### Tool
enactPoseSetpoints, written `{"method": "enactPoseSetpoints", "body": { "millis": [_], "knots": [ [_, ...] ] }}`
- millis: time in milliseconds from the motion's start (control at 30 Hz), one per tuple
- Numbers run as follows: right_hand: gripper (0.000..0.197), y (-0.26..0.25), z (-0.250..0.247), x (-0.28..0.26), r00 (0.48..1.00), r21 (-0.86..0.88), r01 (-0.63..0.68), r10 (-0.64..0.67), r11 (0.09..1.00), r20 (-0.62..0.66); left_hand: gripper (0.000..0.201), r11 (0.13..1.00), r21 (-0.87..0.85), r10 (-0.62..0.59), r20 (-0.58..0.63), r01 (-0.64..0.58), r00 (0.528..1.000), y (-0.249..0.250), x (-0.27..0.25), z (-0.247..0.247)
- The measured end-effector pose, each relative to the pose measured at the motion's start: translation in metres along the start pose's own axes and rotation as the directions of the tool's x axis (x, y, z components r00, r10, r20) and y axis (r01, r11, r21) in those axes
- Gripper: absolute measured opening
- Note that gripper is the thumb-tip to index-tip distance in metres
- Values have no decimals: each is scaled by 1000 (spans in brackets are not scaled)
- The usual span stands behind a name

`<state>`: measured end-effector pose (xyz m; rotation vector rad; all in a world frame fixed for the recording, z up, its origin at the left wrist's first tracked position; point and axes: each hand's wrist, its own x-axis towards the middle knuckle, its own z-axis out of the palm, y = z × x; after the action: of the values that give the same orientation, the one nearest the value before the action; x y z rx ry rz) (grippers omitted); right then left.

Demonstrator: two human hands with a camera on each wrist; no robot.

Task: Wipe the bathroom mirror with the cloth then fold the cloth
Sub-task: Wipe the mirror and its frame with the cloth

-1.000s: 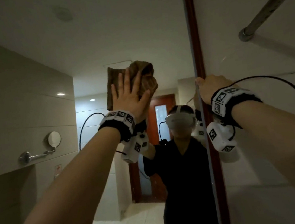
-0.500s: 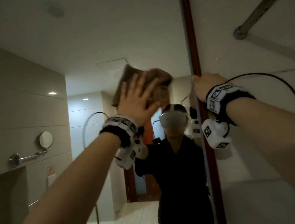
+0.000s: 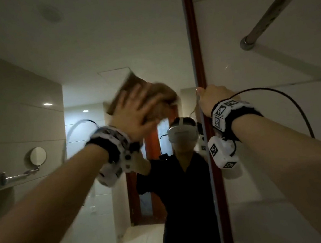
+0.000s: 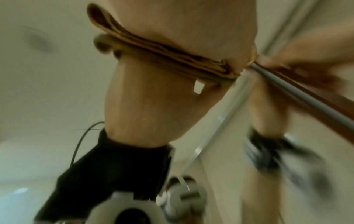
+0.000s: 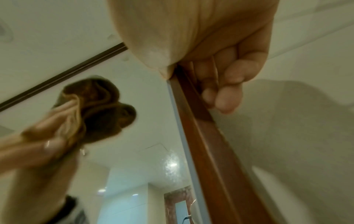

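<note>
A brown cloth (image 3: 162, 95) lies bunched flat against the bathroom mirror (image 3: 87, 49). My left hand (image 3: 133, 116) presses it to the glass with spread, straight fingers, blurred by motion. The left wrist view shows the cloth (image 4: 153, 50) squeezed between my palm (image 4: 191, 19) and its reflection. My right hand (image 3: 211, 97) grips the mirror's red-brown wooden frame (image 3: 193, 37) at its right edge. In the right wrist view its fingers (image 5: 222, 97) curl round the frame (image 5: 201, 128), with the cloth (image 5: 103, 106) and left hand (image 5: 44, 130) to the left.
A metal rail (image 3: 274, 8) runs from the pale tiled wall at the upper right. The glass reflects a person in dark clothes (image 3: 183, 188), a small round wall mirror (image 3: 37, 155) on a bar, and a doorway.
My left hand has swept the cloth rightward and a little down across the glass, tilting to the right. The right hand has kept its hold on the frame.
</note>
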<state>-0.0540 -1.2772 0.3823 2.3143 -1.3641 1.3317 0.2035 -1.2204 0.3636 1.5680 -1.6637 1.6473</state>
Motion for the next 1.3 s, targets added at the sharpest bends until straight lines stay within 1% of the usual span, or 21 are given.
{"method": "enactPoseSetpoints", "body": {
  "millis": [100, 167, 200, 267, 333, 400, 467, 500, 567, 667, 733, 800, 867, 933, 1000, 1033, 1100, 1133, 1200, 1267, 1300],
  "knots": [
    [47, 3, 7, 5, 999, 18, -9, 10, 1000, -42, 76, 906, -116, -402, 66, 407, 913, -61, 12, -5],
    [50, 5, 12, 9, 995, 11, -29, 30, 1000, -96, 80, 824, -152, -537, 93, 545, 838, -61, 10, -2],
    [51, 5, 14, 9, 994, 0, -27, 27, 1000, -104, 80, 824, -140, -543, 76, 548, 836, -48, 5, 1],
    [51, 4, 14, 9, 996, -1, -17, 17, 1000, -93, 77, 907, -109, -409, -2, 406, 913, -11, -11, 6],
    [49, 4, 11, 5, 997, -24, -8, 6, 1000, -81, 76, 993, -52, -106, -23, 104, 994, 29, -36, 14],
    [45, 2, 9, 2, 996, -78, 4, -11, 997, -90, 76, 981, 34, 189, 24, -190, 982, 50, -54, 20],
    [44, -1, 8, 1, 995, -73, -3, -4, 997, -96, 75, 953, 78, 290, 63, -294, 955, 39, -45, 16],
    [46, -2, 7, 1, 996, -53, -12, 7, 999, -92, 73, 965, 77, 245, 52, -249, 968, 27, -33, 10],
    [48, -2, 9, 3, 997, -44, 2, -6, 999, -82, 72, 999, -18, -31, 3, 31, 1000, 0, -7, -3],
    [47, 0, 13, 5, 994, -48, -12, 7, 999, -106, 72, 850, -193, -483, 81, 489, 872, -22, 24, -10],
    [44, 2, 15, 6, 993, -67, -2, -6, 998, -120, 75, 810, -206, -542, 94, 549, 835, 0, 29, -12],
    [46, 1, 13, 4, 993, -48, -7, 1, 999, -114, 76, 909, -149, -385, 59, 389, 921, 37, 15, -7],
    [49, 2, 12, 4, 997, -35, 2, -4, 999, -81, 78, 996, -73, -43, 49, 47, 998, 73, -15, 2],
    [50, 6, 12, 5, 997, -16, 1, -3, 1000, -83, 77, 966, 6, 258, 79, -259, 963, 90, -44, 13],
    [52, 6, 12, 5, 995, -4, -15, 15, 1000, -99, 75, 934, 45, 351, 84, -356, 933, 74, -37, 11],
    [52, 6, 12, 5, 995, -8, -15, 14, 1000, -101, 74, 950, 52, 306, 57, -309, 950, 60, -23, 5],
    [52, 4, 13, 6, 994, -8, -12, 11, 1000, -109, 72, 1000, -28, 12, -28, -13, 1000, 25, 12, -9],
    [53, 4, 14, 6, 993, -2, -15, 15, 1000, -115, 71, 982, -83, -173, -36, 169, 984, 6, 28, -14],
    [54, 5, 18, 9, 990, 6, -21, 22, 1000, -139, 72, 869, -191, -462, 12, 456, 887, -21, 52, -16],
    [55, 7, 22, 12, 989, 7, -19, 19, 1000, -146, 74, 797, -240, -564, 35, 554, 825, -16, 63, -16],
    [55, 6, 23, 12, 989, 3, -19, 19, 1000, -147, 75, 806, -231, -555, 23, 545, 831, -3, 62, -14]
  ]
}}
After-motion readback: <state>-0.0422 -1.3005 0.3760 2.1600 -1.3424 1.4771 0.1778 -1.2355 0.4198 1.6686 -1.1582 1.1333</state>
